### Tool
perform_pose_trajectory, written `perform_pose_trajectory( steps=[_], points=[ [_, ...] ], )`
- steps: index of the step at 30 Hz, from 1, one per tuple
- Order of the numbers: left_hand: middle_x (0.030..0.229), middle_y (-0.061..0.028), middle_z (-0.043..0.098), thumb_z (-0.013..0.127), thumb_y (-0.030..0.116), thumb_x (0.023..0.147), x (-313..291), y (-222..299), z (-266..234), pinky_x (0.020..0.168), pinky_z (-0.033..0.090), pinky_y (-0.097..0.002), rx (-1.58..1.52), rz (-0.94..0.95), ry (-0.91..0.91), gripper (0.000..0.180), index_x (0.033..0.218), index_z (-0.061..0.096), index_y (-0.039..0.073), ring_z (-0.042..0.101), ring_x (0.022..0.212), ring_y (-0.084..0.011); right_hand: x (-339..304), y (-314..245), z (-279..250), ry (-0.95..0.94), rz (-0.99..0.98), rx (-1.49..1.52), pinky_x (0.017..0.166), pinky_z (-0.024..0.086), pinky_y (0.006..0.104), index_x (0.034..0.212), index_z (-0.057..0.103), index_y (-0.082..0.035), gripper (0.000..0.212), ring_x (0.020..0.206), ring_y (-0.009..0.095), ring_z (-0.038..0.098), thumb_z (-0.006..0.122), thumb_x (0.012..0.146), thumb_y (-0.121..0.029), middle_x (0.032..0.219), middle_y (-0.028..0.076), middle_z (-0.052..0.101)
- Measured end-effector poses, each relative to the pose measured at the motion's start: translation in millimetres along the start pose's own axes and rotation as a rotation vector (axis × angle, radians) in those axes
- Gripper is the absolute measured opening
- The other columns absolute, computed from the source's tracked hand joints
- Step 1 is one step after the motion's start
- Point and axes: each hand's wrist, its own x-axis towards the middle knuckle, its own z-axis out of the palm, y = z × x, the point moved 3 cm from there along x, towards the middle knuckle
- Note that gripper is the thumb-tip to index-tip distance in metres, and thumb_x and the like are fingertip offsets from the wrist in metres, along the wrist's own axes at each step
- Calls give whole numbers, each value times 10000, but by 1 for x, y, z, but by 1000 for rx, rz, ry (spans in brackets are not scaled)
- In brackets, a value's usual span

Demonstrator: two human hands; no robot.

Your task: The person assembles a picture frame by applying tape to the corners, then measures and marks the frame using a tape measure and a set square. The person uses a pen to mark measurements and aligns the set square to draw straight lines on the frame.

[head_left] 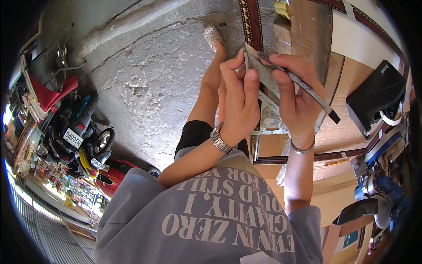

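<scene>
My left hand (241, 90), with a metal watch on the wrist, is closed on the upper end of a pale triangular set square (271, 115). Its thumb and forefinger press on the narrow tip, and the fingers cover part of one edge. In my right hand (303, 90) is a slim silver-grey marker-like tool (313, 93) with a black end, slanted so that its front end meets the square close to my left fingertips. Exactly what the tool's tip touches is hard to make out. A dark red-brown frame strip with gold beading (251, 22) runs just beyond both hands.
Cardboard sheets (310, 35) and a larger dark frame (303, 158) lie at the right. A black box (377, 97) rests on the far right, above blue power tools (378, 187). Cracked concrete floor (149, 83) spreads to the left, with parked motorcycles (99, 165) beyond.
</scene>
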Motion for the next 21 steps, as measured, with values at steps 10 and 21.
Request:
perform_pose_trajectory(
  steps=[10,21],
  points=[
    [1288,-198,638,445,109,1102,-1,0,-1,919,521,-306,6,-25,16,324,1375,347,-36,640,1153,-194,7,4,3,-96,3,-103,699,535,328,1036,725,-63,215,805,286,676,775,835,-3,973,84,734],
    [1275,-197,632,454,103,1100,-2,-5,-1,892,519,-296,-16,-6,7,329,1384,345,-24,639,1144,-196,8,-1,2,-119,-45,-152,740,530,356,1043,725,-62,251,841,302,677,785,803,-24,975,84,732]
  ],
)
